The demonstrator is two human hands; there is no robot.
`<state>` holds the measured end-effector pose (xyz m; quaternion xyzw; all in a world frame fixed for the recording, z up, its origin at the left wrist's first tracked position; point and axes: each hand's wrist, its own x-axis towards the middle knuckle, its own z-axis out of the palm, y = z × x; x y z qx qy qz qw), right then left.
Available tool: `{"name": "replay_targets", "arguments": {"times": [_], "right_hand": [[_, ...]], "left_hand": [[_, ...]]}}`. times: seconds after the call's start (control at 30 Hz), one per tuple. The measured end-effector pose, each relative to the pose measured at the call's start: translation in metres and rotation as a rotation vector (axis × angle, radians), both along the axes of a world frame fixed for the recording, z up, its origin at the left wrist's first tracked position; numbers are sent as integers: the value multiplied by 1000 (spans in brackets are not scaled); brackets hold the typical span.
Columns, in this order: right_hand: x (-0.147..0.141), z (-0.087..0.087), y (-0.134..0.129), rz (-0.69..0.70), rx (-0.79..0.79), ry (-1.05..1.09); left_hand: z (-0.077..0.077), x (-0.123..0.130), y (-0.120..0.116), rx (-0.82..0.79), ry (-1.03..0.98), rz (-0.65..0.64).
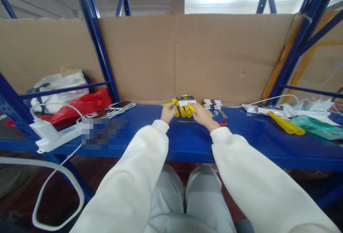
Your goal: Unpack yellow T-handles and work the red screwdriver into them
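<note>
Several yellow tubes (183,111) lie side by side on the blue table, with a black and white card (186,100) over their far ends. My left hand (168,112) is at their left side, its fingers pinched on a thin yellow strip (168,104). On the right, my right hand (202,114) has its fingers closed round a yellow tube (192,108). Just beyond that hand, small white and black packs (212,104) are stacked. A thin tool with a red handle (222,123) lies partly under my right hand.
A cardboard panel (144,58) stands behind the blue table (150,143). Left are a power strip (63,135), cables, a phone (122,105) and a red bag (83,106). Right are more yellow tubes (285,123), a green packet (317,126) and white cables. Blue posts rise on both sides.
</note>
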<state>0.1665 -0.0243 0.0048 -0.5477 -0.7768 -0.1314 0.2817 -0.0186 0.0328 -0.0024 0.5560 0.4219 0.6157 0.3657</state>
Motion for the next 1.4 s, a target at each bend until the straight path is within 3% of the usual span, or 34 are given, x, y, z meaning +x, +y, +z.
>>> {"name": "replay_targets", "arguments": {"times": [0.13, 0.33, 0.7, 0.8, 0.9, 1.07, 1.17, 1.4], "right_hand": [[0, -2, 2, 32, -9, 6], [-3, -6, 3, 81, 17, 82], [-1, -8, 8, 107, 13, 195], [-1, -10, 14, 155, -2, 345], [-3, -11, 21, 223, -61, 646], [-5, -8, 25, 321, -352, 1131], [-3, -5, 20, 348, -486, 1224], [-3, 1, 11, 348, -519, 1291]], "left_hand": [[6, 0, -8, -5, 11, -59], [11, 5, -23, -31, -8, -249], [6, 4, -19, -273, -68, -485], [10, 4, -24, -290, -94, -488], [16, 4, -30, -275, -161, -461], [23, 3, -35, -262, -265, -433], [23, 3, -35, -243, -297, -414], [20, 5, -29, -154, -315, -256]]}}
